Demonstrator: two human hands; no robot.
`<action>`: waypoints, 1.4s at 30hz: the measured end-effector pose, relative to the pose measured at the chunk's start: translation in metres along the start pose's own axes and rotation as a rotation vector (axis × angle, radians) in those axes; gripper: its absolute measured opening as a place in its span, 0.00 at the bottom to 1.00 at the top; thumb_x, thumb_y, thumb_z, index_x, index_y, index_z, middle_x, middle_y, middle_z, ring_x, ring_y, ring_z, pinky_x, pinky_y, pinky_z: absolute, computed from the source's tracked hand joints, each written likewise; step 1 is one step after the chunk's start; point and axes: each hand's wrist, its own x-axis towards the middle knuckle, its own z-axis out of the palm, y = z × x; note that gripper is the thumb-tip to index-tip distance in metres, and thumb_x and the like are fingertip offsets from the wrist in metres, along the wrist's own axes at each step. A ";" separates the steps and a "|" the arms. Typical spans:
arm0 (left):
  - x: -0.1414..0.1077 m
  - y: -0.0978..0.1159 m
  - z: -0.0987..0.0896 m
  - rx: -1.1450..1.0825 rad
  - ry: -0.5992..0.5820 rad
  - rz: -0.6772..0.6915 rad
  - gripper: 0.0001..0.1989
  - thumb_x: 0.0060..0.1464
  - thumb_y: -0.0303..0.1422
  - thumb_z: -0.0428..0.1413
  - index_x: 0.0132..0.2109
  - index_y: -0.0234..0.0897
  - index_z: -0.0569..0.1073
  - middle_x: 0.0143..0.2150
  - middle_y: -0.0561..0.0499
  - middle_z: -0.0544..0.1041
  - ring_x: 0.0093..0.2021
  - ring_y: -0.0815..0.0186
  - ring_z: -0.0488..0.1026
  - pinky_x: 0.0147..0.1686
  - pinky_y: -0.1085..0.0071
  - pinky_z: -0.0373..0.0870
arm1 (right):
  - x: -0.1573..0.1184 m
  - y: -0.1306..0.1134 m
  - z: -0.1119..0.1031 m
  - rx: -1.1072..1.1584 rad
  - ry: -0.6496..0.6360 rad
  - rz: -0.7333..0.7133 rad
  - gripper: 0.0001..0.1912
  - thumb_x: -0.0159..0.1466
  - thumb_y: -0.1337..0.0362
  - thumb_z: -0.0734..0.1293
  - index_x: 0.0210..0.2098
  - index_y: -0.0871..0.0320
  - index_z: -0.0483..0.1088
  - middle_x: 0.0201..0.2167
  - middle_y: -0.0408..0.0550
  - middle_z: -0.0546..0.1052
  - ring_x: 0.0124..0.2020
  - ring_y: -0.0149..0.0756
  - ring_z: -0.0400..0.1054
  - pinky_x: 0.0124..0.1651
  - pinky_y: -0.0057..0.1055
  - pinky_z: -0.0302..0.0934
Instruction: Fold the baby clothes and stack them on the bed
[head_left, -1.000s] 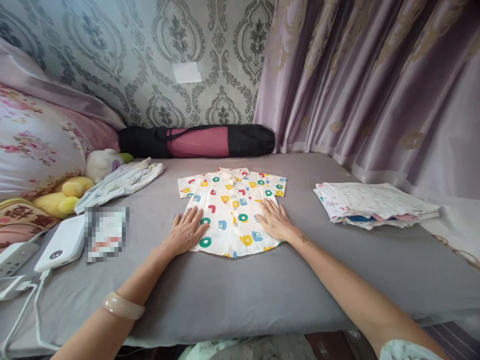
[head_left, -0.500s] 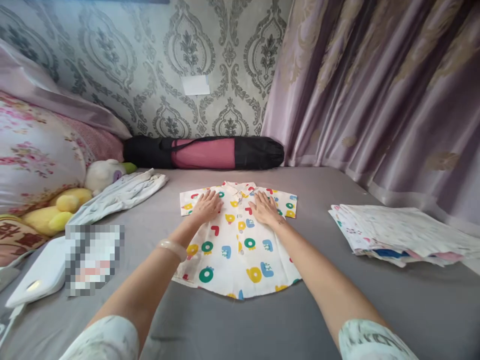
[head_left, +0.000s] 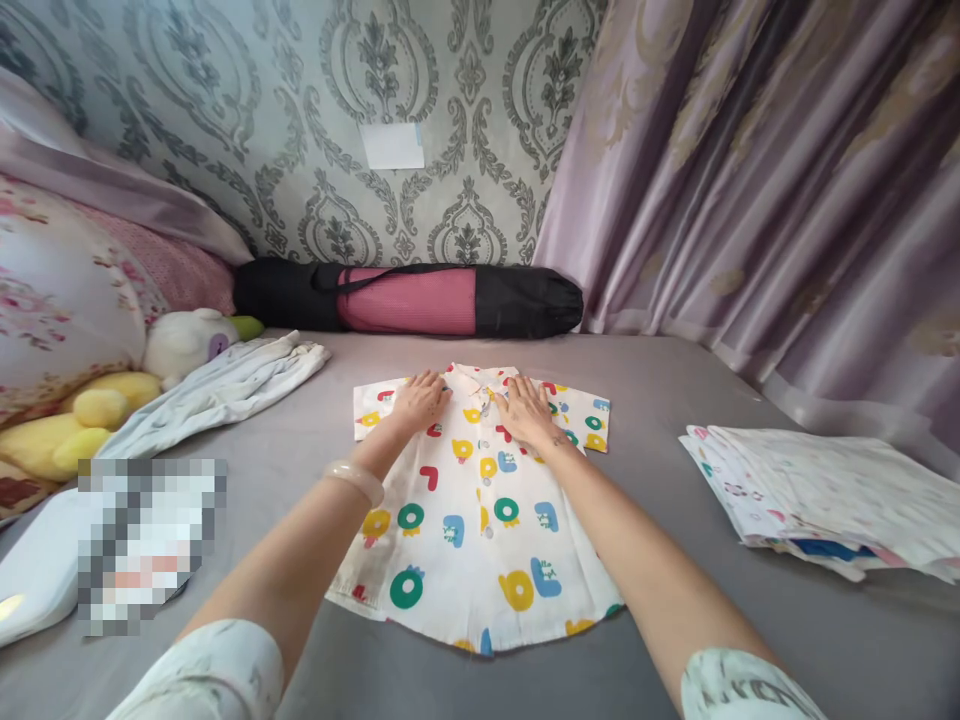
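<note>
A small white short-sleeved shirt (head_left: 457, 540) with colourful letter prints lies spread out, front up, on the grey bed sheet (head_left: 360, 670). Its collar points away from me and its buttons run down the middle. My left hand (head_left: 421, 402) rests flat on the shirt's left shoulder, palm down, with a pale bangle (head_left: 355, 482) on the wrist. On the right side near the collar, my right hand (head_left: 526, 408) lies flat with its fingers somewhat spread. Neither hand grips the cloth.
A stack of folded clothes (head_left: 832, 490) lies at the right. Crumpled pale cloth (head_left: 217, 395), a yellow plush toy (head_left: 67, 430) and a white device (head_left: 37, 560) are at the left. A black and pink rolled bag (head_left: 409, 300) lies along the wall.
The view has moved closer, so the shirt looks larger. Both hands have stayed flat on the upper part of the shirt, the left one slightly nearer the collar.
</note>
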 end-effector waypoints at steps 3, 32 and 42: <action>0.010 0.004 0.016 -0.042 -0.037 -0.021 0.25 0.66 0.40 0.37 0.64 0.34 0.61 0.68 0.41 0.59 0.68 0.56 0.53 0.65 0.57 0.49 | 0.012 -0.001 0.011 0.016 -0.039 0.011 0.35 0.71 0.51 0.45 0.68 0.69 0.48 0.71 0.57 0.47 0.71 0.45 0.37 0.69 0.45 0.29; -0.140 0.058 -0.017 -0.016 -0.113 0.149 0.31 0.67 0.45 0.35 0.68 0.29 0.52 0.71 0.36 0.52 0.71 0.54 0.44 0.67 0.55 0.43 | -0.124 -0.019 -0.013 0.019 -0.122 -0.200 0.31 0.71 0.54 0.46 0.70 0.59 0.45 0.72 0.52 0.43 0.71 0.41 0.32 0.69 0.46 0.28; -0.222 0.054 -0.025 -0.100 -0.248 0.233 0.37 0.64 0.53 0.31 0.71 0.33 0.47 0.73 0.42 0.45 0.72 0.57 0.39 0.68 0.56 0.37 | -0.209 -0.051 -0.023 0.122 -0.260 -0.460 0.31 0.72 0.52 0.46 0.70 0.60 0.48 0.72 0.52 0.42 0.72 0.40 0.30 0.70 0.45 0.24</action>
